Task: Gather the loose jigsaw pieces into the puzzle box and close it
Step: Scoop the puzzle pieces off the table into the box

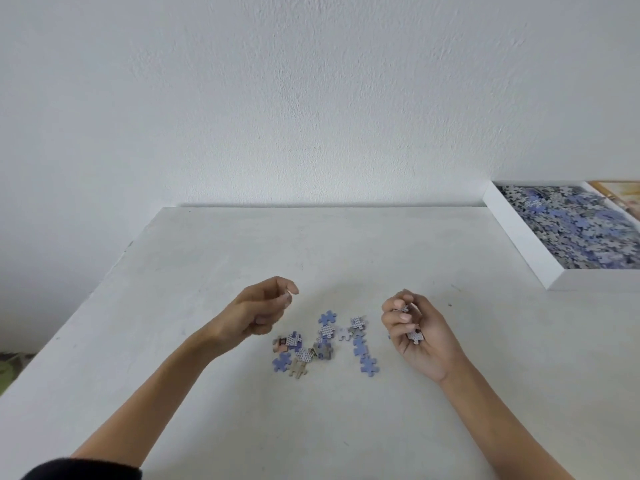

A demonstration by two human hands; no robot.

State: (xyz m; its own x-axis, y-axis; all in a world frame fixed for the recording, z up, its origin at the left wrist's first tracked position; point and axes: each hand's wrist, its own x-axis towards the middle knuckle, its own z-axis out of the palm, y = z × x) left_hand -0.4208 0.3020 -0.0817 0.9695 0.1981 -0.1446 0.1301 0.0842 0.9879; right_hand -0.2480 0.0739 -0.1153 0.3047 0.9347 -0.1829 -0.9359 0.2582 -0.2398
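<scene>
On the surface [207, 271], about fourteen loose pieces [327, 330] lie between the two grips. The right grip [420, 332] curls round a few held pieces [415, 337]. The left grip [259, 310] is curled; whether it holds anything I cannot tell. One open puzzle box [519, 244], full of pieces, stands far right.

No text is legible; print [620, 197] beside the puzzle box [519, 244] seems blurred.

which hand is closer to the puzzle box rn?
Right. The right hand sits between the loose pieces and the puzzle box; the left hand is left of the pieces, farther off.
</scene>
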